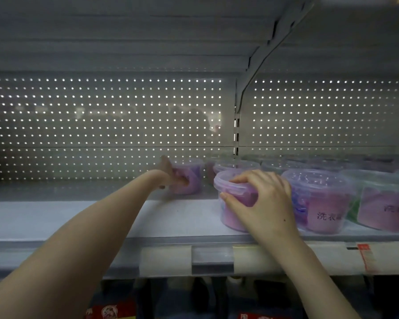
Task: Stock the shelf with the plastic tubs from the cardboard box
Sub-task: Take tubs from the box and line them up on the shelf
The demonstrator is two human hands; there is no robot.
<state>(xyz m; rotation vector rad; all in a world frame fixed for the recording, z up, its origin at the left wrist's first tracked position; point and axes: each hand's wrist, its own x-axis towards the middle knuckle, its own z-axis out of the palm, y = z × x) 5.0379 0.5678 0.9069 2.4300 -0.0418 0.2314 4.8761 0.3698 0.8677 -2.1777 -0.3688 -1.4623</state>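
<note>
The shelf [67,219] runs pale and flat across my view, and the perforated back panel [101,125] rises behind it, its holes bright with light. Down at seven o'clock, under the shelf, red packets [112,311] show dimly. My left hand [171,176] reaches deep toward twelve o'clock. Its fingers curl round the left wall of the rear tub [192,178] and the thumb stands up beside the lid. That tub is clear plastic with purple inside and stands upright on the shelf, close to the back panel. On the shelf's front lip, at six o'clock, sits a clear price holder [212,259]. The front tub [230,218] stands upright near the shelf's front edge, at about four o'clock from the rear tub and apart from it. My right hand [265,203] grips it, with the thumb pressed on the side wall under the rim and the fingers bent over the lid. At twelve o'clock from it, a back row of tubs [237,165] lines the panel. Just beside it at three o'clock stands the labelled tub [320,203], with dark characters on purple. My hand covers the gap, so I cannot tell whether they touch. Further toward three o'clock stands the end tub [382,210], showing some green beside its purple label. A red tag [367,259] hangs on the shelf lip at four o'clock.
</note>
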